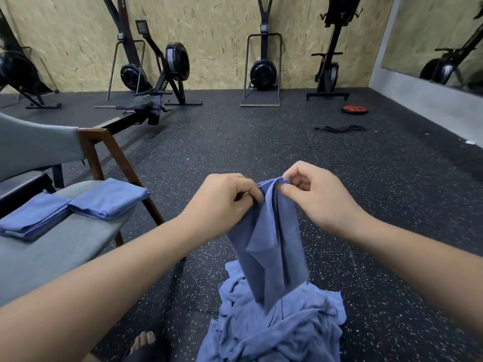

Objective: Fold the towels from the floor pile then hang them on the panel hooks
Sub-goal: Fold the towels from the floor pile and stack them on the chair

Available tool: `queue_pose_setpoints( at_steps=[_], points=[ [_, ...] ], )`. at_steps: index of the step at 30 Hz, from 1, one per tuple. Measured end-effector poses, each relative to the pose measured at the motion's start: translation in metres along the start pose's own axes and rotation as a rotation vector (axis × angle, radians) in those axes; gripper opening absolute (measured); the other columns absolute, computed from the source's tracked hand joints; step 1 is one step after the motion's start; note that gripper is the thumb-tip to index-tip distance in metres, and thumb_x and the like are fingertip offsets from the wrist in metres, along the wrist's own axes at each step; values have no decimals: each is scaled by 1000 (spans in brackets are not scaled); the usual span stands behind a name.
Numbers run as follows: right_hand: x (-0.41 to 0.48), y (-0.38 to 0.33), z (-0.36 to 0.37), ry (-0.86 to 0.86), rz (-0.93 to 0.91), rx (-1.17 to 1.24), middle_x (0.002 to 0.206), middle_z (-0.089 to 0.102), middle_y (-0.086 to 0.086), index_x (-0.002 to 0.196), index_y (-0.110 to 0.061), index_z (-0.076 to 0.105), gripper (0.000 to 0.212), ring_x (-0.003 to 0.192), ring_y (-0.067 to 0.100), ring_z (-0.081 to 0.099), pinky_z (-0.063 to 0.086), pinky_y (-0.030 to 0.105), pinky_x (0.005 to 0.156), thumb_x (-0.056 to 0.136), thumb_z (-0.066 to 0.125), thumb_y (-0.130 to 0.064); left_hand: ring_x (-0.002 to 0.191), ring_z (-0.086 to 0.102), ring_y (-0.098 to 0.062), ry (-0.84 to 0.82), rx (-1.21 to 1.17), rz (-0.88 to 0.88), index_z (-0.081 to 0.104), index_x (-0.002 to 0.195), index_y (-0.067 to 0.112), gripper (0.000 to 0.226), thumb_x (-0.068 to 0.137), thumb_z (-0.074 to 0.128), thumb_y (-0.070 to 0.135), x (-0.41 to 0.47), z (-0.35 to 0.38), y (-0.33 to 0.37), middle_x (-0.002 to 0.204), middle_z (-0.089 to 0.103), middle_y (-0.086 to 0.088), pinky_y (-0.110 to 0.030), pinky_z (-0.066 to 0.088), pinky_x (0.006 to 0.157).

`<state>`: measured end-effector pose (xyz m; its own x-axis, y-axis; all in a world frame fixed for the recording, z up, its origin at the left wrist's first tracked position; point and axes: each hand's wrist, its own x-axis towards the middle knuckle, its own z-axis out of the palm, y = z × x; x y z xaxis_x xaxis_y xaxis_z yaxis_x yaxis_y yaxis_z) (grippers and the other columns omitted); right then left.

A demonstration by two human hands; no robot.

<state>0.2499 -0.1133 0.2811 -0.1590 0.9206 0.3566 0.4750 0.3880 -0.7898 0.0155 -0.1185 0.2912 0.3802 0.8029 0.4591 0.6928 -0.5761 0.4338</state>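
A blue towel [269,246] hangs lengthwise in front of me, over the floor pile of crumpled blue towels [282,325]. My left hand [222,202] pinches its top edge on the left side. My right hand [313,194] pinches the same edge just to the right, so the two hands are close together. Two folded blue towels [109,199] [34,218] lie side by side on the grey seat of a chair [65,246] at my left. No panel hooks are in view.
The chair's wooden arm [104,152] stands near my left forearm. Black rowing and ski machines [162,74] line the far chipboard wall. A red weight plate [354,110] and a black band [339,129] lie on the speckled rubber floor [235,142]. My foot [142,343] is at the bottom.
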Motion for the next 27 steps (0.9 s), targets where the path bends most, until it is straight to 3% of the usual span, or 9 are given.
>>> queue_pose_setpoints(
  at_steps=[2,5,7,10,15,19,23,27],
  points=[
    [-3,-3,0,10,-40,-13,82,71,1,102,-32,64,14,75,25,66,54,43,76,98,73,-21,85,67,-5,48,-13,3,83,92,32,30,87,64,9,1,2,4,90,73,15,-16,46,80],
    [-6,-10,1,-2,-125,-64,79,67,1,110,-34,65,21,69,24,62,48,31,66,100,72,-18,83,66,-8,105,-24,7,79,89,30,6,90,74,33,2,4,10,87,71,12,-24,49,80],
    [-6,-10,4,-11,-153,-75,76,67,2,105,-30,66,15,66,26,61,47,33,63,101,73,-18,80,65,-7,128,-14,13,77,86,28,16,89,80,44,3,5,9,86,69,12,-21,47,75],
    [-7,-10,4,3,-164,-64,78,70,-1,100,-27,60,19,70,24,67,54,41,69,98,78,-22,77,62,-7,151,32,41,76,85,25,18,93,74,42,4,5,7,83,68,12,-24,47,73],
    [-7,-10,1,75,-197,-149,73,69,-6,81,-21,64,26,67,11,62,47,29,65,89,87,-28,77,63,-10,130,27,31,77,88,22,20,102,66,31,7,2,3,82,69,8,-30,47,76],
    [-7,-12,-3,75,-338,-197,94,61,-4,84,-20,68,22,88,12,60,45,23,81,88,89,-24,79,63,-12,93,41,44,76,91,21,18,103,66,30,8,2,-1,84,69,7,-32,47,75],
    [-6,-12,-3,67,-342,-214,102,63,-4,85,-21,69,20,101,14,63,41,18,87,88,88,-22,80,63,-14,39,48,87,75,92,21,22,104,62,34,9,1,0,85,68,5,-35,48,76],
    [-6,-11,-1,44,-363,-201,103,70,-3,87,-18,69,18,91,10,62,37,12,79,89,87,-15,83,65,-18,-6,69,101,75,93,17,30,103,56,37,9,1,2,86,67,3,-40,50,78]
  ],
)
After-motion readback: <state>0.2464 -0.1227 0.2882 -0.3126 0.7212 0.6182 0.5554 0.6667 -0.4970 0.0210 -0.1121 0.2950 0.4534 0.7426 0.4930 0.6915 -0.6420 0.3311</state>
